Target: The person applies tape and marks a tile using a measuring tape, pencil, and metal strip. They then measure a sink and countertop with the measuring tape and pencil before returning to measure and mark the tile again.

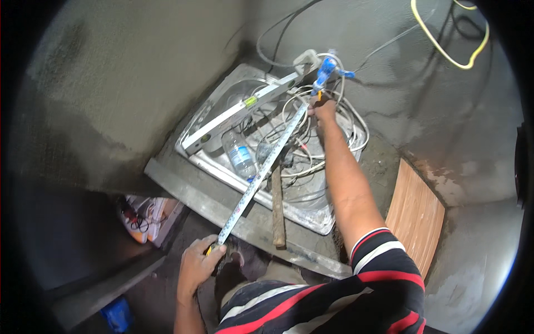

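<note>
A white tape measure blade (258,178) stretches slantwise over the sink, drawn between my two hands. My left hand (199,261) grips its near end by the slab's front edge, with a bit of yellow showing at the fingers. At the far end, my right hand (322,110) is closed on the tape beside a blue-wrapped fitting (325,72) at the wall. Something small and orange shows above those fingers. Beneath the tape lie a clear plastic bottle (239,153) and a hammer with a wooden handle (277,209).
A spirit level (245,108) lies across the dirty metal sink (194,158). Tangled white cables (356,125) fill its right side. The sink sits on a concrete slab (250,228) against grey plastered walls. A wood-patterned panel (414,214) leans at right, and a yellow cable (445,53) hangs above.
</note>
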### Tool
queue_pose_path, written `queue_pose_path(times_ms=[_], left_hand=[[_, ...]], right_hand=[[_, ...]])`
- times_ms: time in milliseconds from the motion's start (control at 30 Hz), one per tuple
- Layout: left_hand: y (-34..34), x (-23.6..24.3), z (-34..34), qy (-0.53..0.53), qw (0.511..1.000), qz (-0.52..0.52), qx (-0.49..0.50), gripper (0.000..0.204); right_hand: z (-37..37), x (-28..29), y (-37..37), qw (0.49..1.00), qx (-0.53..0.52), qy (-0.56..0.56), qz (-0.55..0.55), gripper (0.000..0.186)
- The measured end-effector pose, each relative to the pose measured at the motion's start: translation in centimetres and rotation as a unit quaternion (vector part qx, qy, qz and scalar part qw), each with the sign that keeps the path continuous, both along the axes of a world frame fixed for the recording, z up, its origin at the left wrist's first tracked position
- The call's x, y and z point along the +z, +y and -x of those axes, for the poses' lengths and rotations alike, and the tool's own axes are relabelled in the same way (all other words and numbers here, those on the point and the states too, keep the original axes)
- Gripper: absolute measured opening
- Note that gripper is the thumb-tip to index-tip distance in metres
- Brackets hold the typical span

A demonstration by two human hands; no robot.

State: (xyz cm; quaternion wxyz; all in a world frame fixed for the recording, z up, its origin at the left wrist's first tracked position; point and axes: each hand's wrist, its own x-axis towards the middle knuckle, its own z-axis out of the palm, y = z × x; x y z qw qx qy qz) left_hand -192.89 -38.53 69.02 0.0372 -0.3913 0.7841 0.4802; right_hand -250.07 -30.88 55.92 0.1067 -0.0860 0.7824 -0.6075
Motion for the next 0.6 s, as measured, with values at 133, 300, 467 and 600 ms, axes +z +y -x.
queue_pose_path(times_ms=[133,300,467,600], left_hand=[[-0.5,-0.7,0.5,0.017,0.999,-0.001,-0.034,0.045],[-1.1,-0.5,0.6,0.025,0.999,-0.021,-0.033,0.047],[-1.2,-0.4,0.4,0.007,0.996,-0.088,-0.005,0.048],[-1.2,-1.1,0.0,-0.001,0.994,-0.107,-0.007,0.049]], right_hand=[[4.4,-2.9,2.0,0.989,0.024,0.096,-0.108,0.012],[6.6,-3.5,2.6,0.984,-0.037,0.132,-0.115,0.012],[2.6,-1.1,1.1,0.985,-0.039,0.101,-0.133,0.014],[2.8,-0.9,1.0,0.995,-0.016,0.062,-0.078,0.018]])
